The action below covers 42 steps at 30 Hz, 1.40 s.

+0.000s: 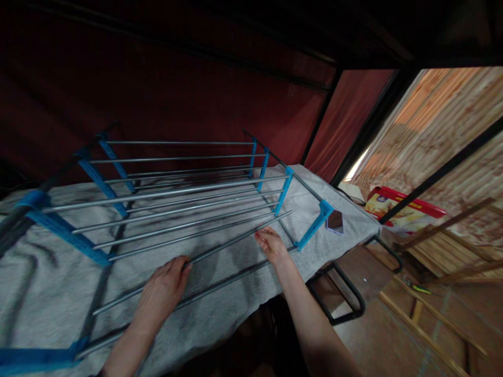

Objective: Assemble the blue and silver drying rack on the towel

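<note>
My left hand (167, 283) is closed over a loose grey metal rod (228, 244), which slants across the front of a shelf rack. My right hand (270, 243) is just below the rod near its far right end, fingers loosely bent and palm partly turned up. Whether its fingertips touch the rod I cannot tell. The rack has blue plastic brackets (313, 226), dark side tubes (306, 187) and several metal crossbars (176, 193). A lower front tube (236, 276) runs beneath both forearms, joining the two sides.
The rack lies on a grey cloth-covered table (220, 324) against a dark red wall (176, 99). A phone (335, 222) lies right of the rack. Beyond are a black-framed stool (349, 288), a red-edged box (408, 207), wooden frames (436, 314) and a green-handled tool (420, 288).
</note>
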Each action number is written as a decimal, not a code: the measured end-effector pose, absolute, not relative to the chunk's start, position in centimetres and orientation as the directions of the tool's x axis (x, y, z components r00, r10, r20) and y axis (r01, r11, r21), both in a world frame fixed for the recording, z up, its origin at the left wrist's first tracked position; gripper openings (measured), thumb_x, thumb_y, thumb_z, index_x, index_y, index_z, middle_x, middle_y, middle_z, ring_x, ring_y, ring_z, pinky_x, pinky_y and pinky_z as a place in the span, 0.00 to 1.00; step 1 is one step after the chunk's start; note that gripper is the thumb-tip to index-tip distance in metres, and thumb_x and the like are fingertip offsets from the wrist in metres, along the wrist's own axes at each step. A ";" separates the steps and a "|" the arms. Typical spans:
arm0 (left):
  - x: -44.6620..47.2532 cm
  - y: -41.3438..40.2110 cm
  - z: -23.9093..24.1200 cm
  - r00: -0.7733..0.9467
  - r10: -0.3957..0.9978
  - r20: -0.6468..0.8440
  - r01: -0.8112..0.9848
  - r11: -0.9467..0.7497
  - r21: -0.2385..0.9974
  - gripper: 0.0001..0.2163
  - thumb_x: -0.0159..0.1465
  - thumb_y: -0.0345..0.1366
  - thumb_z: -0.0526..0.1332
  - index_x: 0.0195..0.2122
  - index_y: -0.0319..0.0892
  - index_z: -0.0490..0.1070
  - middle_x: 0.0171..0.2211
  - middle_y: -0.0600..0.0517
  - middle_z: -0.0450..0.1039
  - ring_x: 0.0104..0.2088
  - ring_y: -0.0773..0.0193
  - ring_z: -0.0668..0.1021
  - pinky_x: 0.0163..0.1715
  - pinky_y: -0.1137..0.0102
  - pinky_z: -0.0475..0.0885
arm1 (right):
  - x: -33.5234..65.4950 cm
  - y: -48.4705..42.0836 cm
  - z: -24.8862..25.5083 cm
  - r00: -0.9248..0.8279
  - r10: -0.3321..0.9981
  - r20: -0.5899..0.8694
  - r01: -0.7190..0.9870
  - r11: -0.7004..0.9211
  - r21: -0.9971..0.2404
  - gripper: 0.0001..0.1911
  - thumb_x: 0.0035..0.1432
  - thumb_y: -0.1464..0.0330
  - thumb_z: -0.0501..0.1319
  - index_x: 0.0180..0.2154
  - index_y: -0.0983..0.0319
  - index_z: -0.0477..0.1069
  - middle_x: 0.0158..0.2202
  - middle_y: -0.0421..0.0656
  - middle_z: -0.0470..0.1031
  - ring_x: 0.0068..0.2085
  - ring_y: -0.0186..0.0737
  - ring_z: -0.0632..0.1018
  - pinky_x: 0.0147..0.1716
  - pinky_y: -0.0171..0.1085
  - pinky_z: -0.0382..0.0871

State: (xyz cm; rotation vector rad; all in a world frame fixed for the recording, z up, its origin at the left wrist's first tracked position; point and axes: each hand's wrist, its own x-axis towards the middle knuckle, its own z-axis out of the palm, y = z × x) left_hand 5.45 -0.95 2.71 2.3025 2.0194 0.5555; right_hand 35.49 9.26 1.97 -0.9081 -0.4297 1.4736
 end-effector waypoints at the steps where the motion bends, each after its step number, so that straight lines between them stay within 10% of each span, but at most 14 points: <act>1: 5.4 -1.0 2.7 0.092 0.967 0.238 0.954 -0.153 0.256 0.19 0.71 0.47 0.45 0.47 0.41 0.70 0.42 0.45 0.78 0.40 0.54 0.80 0.44 0.61 0.72 | 35.5 9.3 1.9 0.102 0.956 -0.274 -0.662 -0.141 -0.736 0.14 0.38 0.77 0.74 0.23 0.61 0.71 0.21 0.34 0.74 0.25 0.31 0.77 0.34 0.31 0.78; 42: 5.3 -0.9 2.3 0.179 0.961 0.210 0.921 -0.239 0.306 0.20 0.73 0.45 0.43 0.48 0.44 0.71 0.43 0.47 0.75 0.39 0.59 0.80 0.41 0.65 0.74 | 35.8 9.4 1.9 0.074 0.946 -0.315 -0.729 -0.164 -0.664 0.09 0.49 0.77 0.70 0.28 0.60 0.73 0.32 0.39 0.83 0.31 0.32 0.81 0.35 0.31 0.79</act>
